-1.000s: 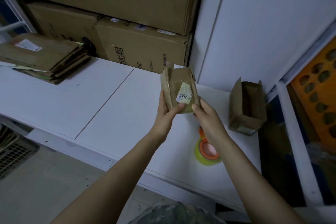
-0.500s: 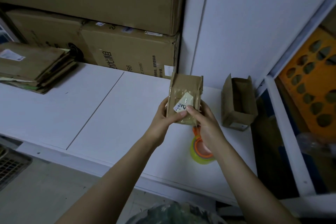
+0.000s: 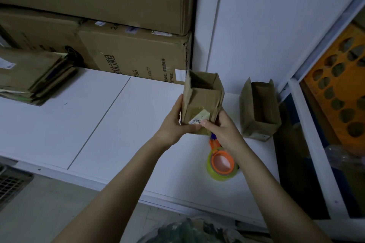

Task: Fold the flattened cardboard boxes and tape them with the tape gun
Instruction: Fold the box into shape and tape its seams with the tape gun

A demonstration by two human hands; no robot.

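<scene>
The white worktop, split by a thin dark seam, carried a stack of flattened cardboard boxes at its far left. Large printed cartons stood along its back. A small open box sat upright at the right, and the tape gun lay near the front edge.

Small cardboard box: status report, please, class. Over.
Holding: left grip, right grip. Their small box squared up, top open. Below right wrist, tape gun on table, untouched.
</scene>
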